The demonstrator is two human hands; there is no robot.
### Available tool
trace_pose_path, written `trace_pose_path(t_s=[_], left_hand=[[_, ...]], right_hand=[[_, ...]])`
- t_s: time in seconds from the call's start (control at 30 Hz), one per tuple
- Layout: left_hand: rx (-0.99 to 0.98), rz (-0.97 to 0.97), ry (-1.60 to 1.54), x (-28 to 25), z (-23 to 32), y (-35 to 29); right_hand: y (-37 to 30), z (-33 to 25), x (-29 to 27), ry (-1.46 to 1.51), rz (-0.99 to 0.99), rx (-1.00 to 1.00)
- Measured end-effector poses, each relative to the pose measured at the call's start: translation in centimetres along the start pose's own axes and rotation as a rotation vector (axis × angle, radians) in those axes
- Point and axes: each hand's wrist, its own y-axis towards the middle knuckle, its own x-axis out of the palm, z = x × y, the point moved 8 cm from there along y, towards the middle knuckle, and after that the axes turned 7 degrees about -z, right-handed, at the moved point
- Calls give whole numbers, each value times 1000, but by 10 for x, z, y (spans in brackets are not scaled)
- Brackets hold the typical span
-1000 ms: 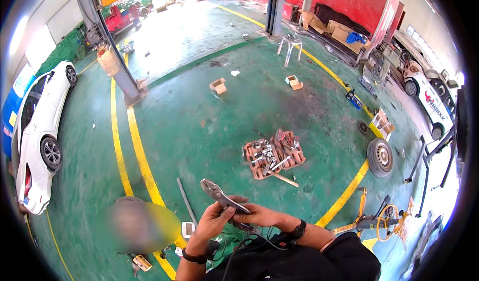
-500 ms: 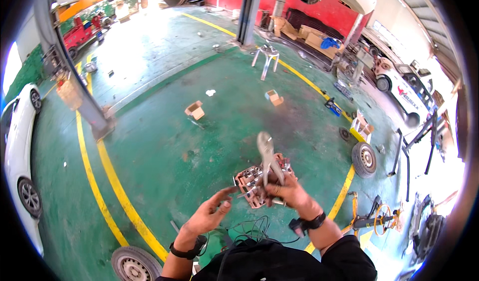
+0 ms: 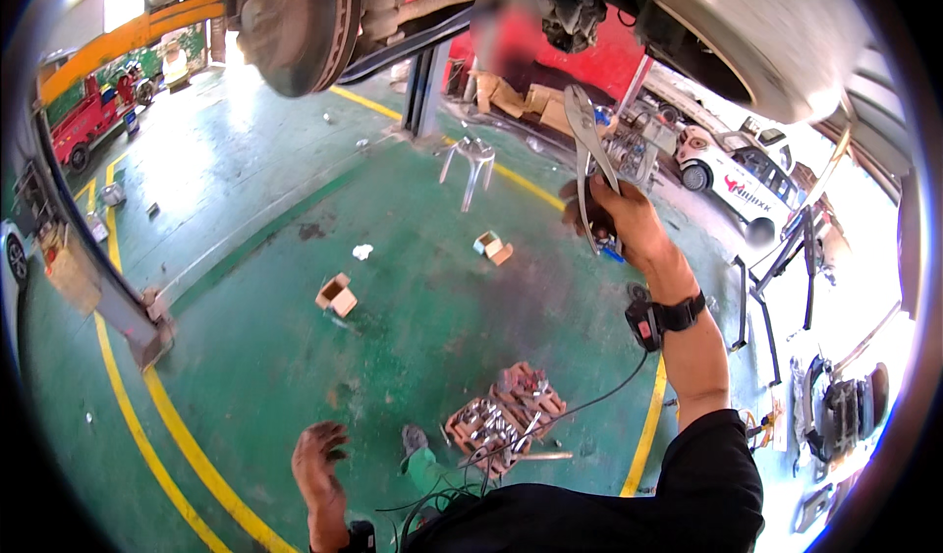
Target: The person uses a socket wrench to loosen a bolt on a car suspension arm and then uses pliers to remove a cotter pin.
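My right hand (image 3: 634, 221) is raised out in front of me to the right. It grips a pair of slip-joint pliers (image 3: 583, 126) by the handles, and the silver jaws point up toward the raised car. Low on the left, my left hand (image 3: 319, 460) hangs with its fingers apart and loosely curled, holding nothing. Below, on the green floor, lies an opened reddish tool case (image 3: 488, 425) filled with sockets and other metal tools. A brake disc (image 3: 290, 27) of the lifted car shows at the upper left.
Overhead are the car's underside and a pale bumper (image 3: 756, 37). A lift post (image 3: 424, 91) and a metal stool (image 3: 470, 160) stand ahead. Two small cardboard boxes (image 3: 337, 296) lie on the floor. A thin cable (image 3: 599, 401) runs from my right wrist. Another person stands at the back.
My right hand has lifted the pliers from over the tool case, up and forward. My left hand has drawn back to the lower left. The view has risen toward the raised car.
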Motion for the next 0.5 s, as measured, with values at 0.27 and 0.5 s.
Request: trace_pose_path(t_s=[0.27,0.5], left_hand=[[-30,341,-172,-97,-17,89],[167,326,-55,-102,27,156]], right_hand=[[152,-39,-40,333,-14,-212],[204,-47,-48,423,-60,-311]])
